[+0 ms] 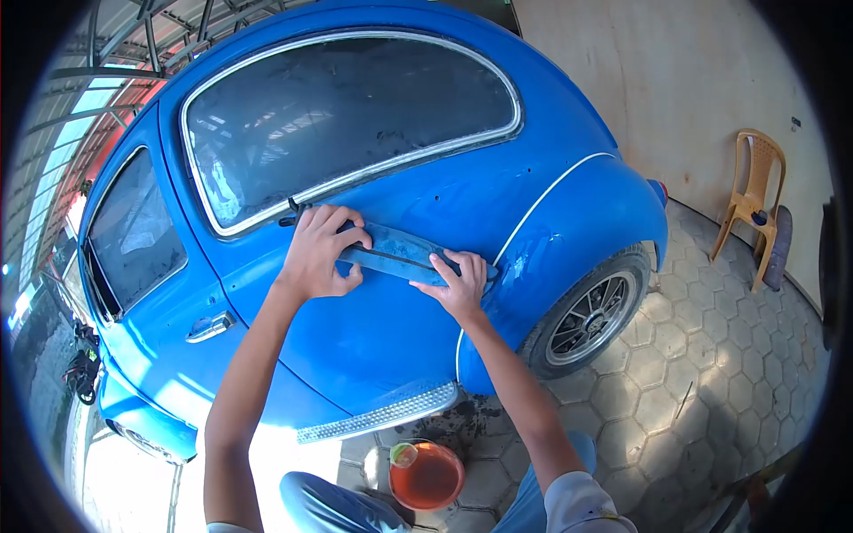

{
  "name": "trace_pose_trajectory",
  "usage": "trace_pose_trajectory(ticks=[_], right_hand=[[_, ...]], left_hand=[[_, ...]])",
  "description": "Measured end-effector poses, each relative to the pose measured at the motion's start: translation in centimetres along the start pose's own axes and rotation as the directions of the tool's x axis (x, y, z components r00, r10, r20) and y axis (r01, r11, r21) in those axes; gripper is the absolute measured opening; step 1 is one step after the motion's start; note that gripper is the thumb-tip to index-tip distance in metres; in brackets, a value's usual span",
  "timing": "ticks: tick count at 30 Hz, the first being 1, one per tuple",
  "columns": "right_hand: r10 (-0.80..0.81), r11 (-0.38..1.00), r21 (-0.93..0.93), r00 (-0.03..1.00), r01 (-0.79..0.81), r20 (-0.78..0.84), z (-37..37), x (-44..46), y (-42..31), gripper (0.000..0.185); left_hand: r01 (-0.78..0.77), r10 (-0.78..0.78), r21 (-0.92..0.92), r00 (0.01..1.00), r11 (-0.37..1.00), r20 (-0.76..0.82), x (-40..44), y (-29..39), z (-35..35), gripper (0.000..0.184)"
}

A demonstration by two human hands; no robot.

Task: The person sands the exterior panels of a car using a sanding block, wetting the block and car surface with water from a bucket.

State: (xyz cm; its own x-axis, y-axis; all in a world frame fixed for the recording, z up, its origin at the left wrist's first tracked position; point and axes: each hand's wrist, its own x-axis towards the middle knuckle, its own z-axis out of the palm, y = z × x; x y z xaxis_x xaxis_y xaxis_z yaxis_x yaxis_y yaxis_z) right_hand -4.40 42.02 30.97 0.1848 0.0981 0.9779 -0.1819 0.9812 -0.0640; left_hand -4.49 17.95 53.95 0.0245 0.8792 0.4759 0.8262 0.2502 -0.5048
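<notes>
Item one: a long block (391, 256), blue-grey, with a dark line running along its length. We find it at the side of the car, below the rear side window, sloping down towards the right; whether its whole length touches the paint, we cannot tell.

Left hand (318, 250): gripping the block towards its left end, fingers bent over the upper edge, thumb below. Right hand (458, 282): closed on the block towards its right end, fingers above and thumb at the lower edge.

Behind the block: a blue car (373, 333), its paint glossy and pierced by a few small dark holes. We list on it a side window (355, 115) in pale trim, a door handle (210, 328) of bright metal left of the hands, a rounded rear fender (573, 226) edged by a white line, a wheel (591, 320) with a spoked rim, and a ridged running board (382, 412) low on the body.

On the ground: a red bucket (458, 496) of brownish liquid, with a small green-and-white object (403, 456) at its rim — its kind we cannot tell. It stands between the person's knees, on hexagonal paving (711, 382).

Farther off, at right: a yellow-brown plastic chair (753, 186), near a pale wall (622, 89).
</notes>
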Motion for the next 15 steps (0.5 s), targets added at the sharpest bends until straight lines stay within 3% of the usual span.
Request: trace_pose_trajectory(ticks=[2,3,4,7,11,13,15], right_hand=[[-0.057,0.998,0.013,0.998,0.057,-0.002,0.0,0.1,0.7,0.07],[-0.066,0.997,0.03,0.998,0.066,0.007,-0.2,0.4,1.0,0.073],[-0.074,0.997,0.028,0.997,0.074,0.023,-0.3,0.4,1.5,0.073],[-0.155,0.984,0.09,0.987,0.151,0.045,-0.2,1.6,2.4,0.076],[-0.245,0.965,0.12,0.962,0.231,0.118,-1.3,5.7,6.0,0.076],[-0.246,0.964,0.142,0.957,0.225,0.152,-1.5,7.7,8.1,0.077],[-0.242,0.967,0.132,0.95,0.218,0.198,-1.7,10.1,10.6,0.079]], left_hand=[[0.114,-0.114,-0.008,0.989,0.993,-0.096,0.5,0.7,1.0,0.032],[0.102,-0.089,0.059,0.977,0.993,-0.195,0.7,0.5,2.1,0.046],[0.111,-0.1,0.045,0.975,0.993,-0.2,0.6,0.4,3.0,0.046],[0.191,-0.152,0.151,0.96,0.97,-0.237,0.0,-0.2,4.5,0.073],[0.124,-0.075,0.142,0.947,0.982,-0.311,0.8,0.0,5.3,0.069],[0.251,-0.166,0.201,0.917,0.947,-0.363,2.4,0.1,6.7,0.067],[0.273,-0.186,0.189,0.906,0.943,-0.38,4.8,0.2,7.2,0.065]])
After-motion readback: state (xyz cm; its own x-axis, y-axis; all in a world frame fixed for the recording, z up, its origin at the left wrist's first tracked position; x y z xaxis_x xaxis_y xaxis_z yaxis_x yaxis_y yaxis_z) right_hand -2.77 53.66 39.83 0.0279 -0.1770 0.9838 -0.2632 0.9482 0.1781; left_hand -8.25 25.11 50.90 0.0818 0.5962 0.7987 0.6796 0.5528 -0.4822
